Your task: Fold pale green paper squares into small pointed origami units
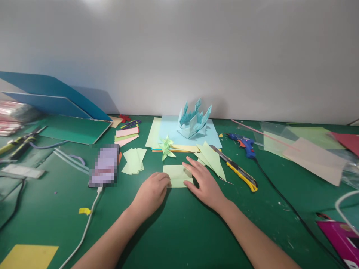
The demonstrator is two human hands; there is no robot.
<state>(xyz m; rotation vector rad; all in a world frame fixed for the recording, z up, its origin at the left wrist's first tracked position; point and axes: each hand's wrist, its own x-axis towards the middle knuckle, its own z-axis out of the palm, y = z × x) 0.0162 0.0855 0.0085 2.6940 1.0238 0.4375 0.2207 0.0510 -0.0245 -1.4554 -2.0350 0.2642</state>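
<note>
A pale green sheet of paper (176, 172) with a faint crease across it lies on the green tabletop in front of me. My left hand (153, 189) is closed at the sheet's left edge, fingers curled and pressed together on it. On the right side of the same sheet rests my right hand (204, 183), fingers spread and stretched out. Just behind the sheet sits a pale green folded paper flower (166, 148). Light green paper pieces lie to the left (134, 160), and pointed green paper pieces (212, 158) lie near my right fingertips.
A blue folded paper ornament (194, 125) stands on light blue paper at the back. To the right are a yellow utility knife (240, 175) and a blue glue gun (246, 146) with its cord. A phone (104, 164) on a white cable lies left; blue boards (50, 101) lean behind.
</note>
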